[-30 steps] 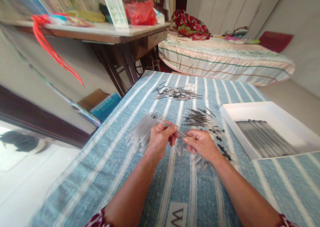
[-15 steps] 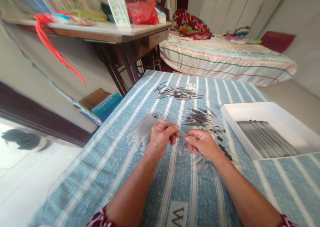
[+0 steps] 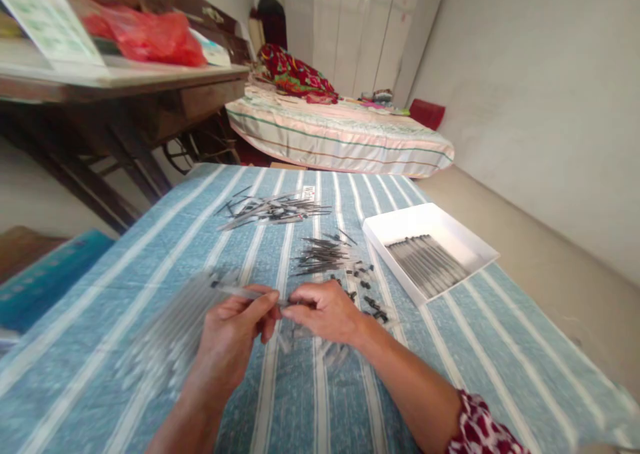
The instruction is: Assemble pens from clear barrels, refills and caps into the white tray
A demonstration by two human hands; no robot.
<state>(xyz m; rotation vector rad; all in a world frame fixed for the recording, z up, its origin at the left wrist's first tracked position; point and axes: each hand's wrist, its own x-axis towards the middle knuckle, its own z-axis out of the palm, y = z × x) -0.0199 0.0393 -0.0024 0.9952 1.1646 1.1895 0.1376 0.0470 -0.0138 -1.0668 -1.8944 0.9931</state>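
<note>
My left hand point(image 3: 227, 331) is closed around a translucent pen barrel point(image 3: 236, 292) with a dark tip at its left end. At the barrel's other end, the fingers of my right hand point(image 3: 325, 311) are pinched together; they hide what they grip there. Left of my hands lies a blurred heap of clear pen barrels point(image 3: 167, 337). Thin dark refills point(image 3: 320, 255) are bunched just beyond my right hand. Small black pen parts point(image 3: 375, 307) are scattered to its right, and clear pieces point(image 3: 334, 353) lie beneath its wrist.
A white open box point(image 3: 415, 287) on the right holds a row of assembled-looking pens point(image 3: 430, 261). Farther back is a mixed pile of slim pen parts point(image 3: 280, 209). Everything rests on a blue striped cloth point(image 3: 295, 414). A wooden desk point(image 3: 210, 87) and a bed point(image 3: 340, 134) stand behind.
The view has swung to the right, so the scene sits farther left. My hands have come closer together on the pen barrel, the right fingers now near the left ones.
</note>
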